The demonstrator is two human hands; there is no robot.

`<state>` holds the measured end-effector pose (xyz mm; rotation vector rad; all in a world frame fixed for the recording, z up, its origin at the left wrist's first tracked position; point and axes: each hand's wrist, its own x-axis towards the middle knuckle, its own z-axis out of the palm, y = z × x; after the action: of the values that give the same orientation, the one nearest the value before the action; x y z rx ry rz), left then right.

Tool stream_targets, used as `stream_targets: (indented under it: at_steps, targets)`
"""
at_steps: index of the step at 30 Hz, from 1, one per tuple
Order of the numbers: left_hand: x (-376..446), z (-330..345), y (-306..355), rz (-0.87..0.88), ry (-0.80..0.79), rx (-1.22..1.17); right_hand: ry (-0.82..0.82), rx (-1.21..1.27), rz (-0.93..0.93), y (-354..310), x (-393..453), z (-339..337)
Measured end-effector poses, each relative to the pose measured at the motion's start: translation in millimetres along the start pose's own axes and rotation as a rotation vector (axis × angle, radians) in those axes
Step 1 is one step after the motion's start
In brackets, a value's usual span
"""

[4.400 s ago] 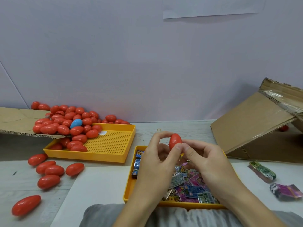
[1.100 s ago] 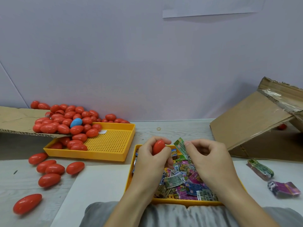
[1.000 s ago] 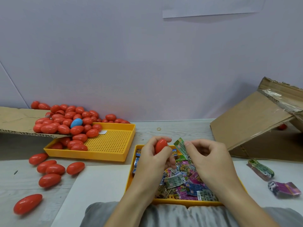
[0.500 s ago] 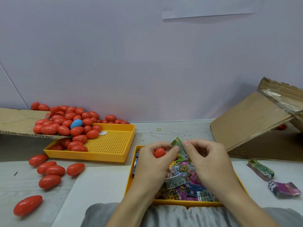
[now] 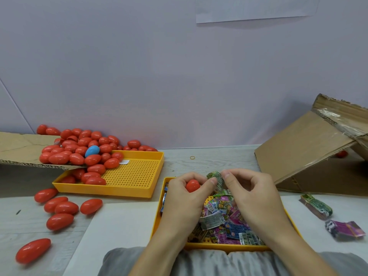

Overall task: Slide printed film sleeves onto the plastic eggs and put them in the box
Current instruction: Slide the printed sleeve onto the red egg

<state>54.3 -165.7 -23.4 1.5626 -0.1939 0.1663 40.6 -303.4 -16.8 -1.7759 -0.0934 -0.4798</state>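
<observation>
My left hand [image 5: 186,198] grips a red plastic egg [image 5: 192,185] in its curled fingers above the near yellow tray [image 5: 227,246]. My right hand [image 5: 252,193] pinches a green printed film sleeve [image 5: 216,177] just right of the egg, and my left thumb tip touches the sleeve too. Under both hands the tray holds a heap of loose printed sleeves [image 5: 223,220]. The cardboard box [image 5: 306,152] stands tilted at the right, its opening facing away from the hands.
A second yellow perforated tray [image 5: 137,176] at left holds a pile of red eggs [image 5: 79,148] and one blue egg [image 5: 92,151], spilling from a cardboard flap [image 5: 22,148]. Loose red eggs [image 5: 59,208] lie on the table at left. Two sleeve bundles [image 5: 316,206] lie at right.
The left hand lowered the egg toward the tray while the right hand picked a green sleeve from the heap and brought it beside the egg; now both hands touch the sleeve.
</observation>
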Motion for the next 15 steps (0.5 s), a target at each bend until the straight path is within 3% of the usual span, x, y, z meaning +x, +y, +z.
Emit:
stream_targets:
  at_steps: [8, 12, 15]
  targets:
    - [-1.8, 1.3, 2.3, 0.012, 0.028, 0.090, 0.074, 0.028, 0.065, 2.0, 4.5, -4.6]
    - [-2.8, 1.1, 3.9, 0.016, 0.019, 0.105, 0.003, 0.134, 0.150, 0.2, 4.6, -5.6]
    - [-2.6, 1.3, 4.4, 0.019, 0.009, 0.100, -0.055, 0.117, 0.114, -2.9, 3.1, -5.2]
